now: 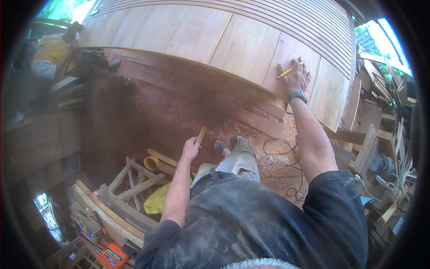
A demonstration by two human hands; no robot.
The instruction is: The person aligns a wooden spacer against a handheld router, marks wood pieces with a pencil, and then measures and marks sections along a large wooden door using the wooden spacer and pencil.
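A long wooden panel (201, 36) of pale boards with a band of parallel slats spans the upper view. My right hand (295, 78) lies on one board near the panel's lower right, a watch on its wrist, a yellow pencil (285, 73) held between its fingers. My left hand (191, 146) is low at the middle, away from the panel, gripping a short narrow wooden stick (201, 134) that points upward. My sandalled feet stand on the dusty reddish floor below.
Another person in yellow (51, 51) is at the panel's left end. Timber offcuts (385, 148) crowd the right side. A cable (273, 145) loops across the floor. Wooden frames (134, 179), a yellow pipe (151, 162), a yellow sack (154, 201) and an orange box (112, 256) lie lower left.
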